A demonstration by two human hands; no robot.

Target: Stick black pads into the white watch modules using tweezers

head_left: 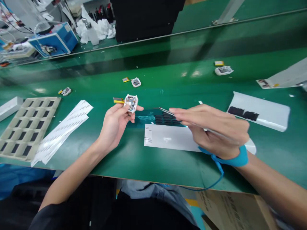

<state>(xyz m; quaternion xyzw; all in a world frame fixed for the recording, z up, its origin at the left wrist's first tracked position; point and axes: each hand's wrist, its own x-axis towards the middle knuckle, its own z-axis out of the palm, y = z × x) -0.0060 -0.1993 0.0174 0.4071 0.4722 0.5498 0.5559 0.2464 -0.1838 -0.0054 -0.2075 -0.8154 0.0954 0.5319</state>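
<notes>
My left hand (pixel 117 123) holds a small white device housing (pixel 130 103) with an exposed circuit board, and a small yellow-edged battery (pixel 118 100) hangs off its left side. My right hand (pixel 211 127) grips metal tweezers (pixel 166 111) whose tips point left over a sheet of small black pads (pixel 165 118). That sheet lies on a white backing paper (pixel 168 138) on the green table. A blue strap (pixel 236 159) with a cord circles my right wrist.
A grey tray (pixel 26 126) with several black-filled cells sits at the left beside a stack of white paper strips (pixel 64 127). More white housings (pixel 136 82) (pixel 66 91) (pixel 223 70) lie further back. Another pad sheet (pixel 259 111) is at the right; a blue machine (pixel 54 40) stands far left.
</notes>
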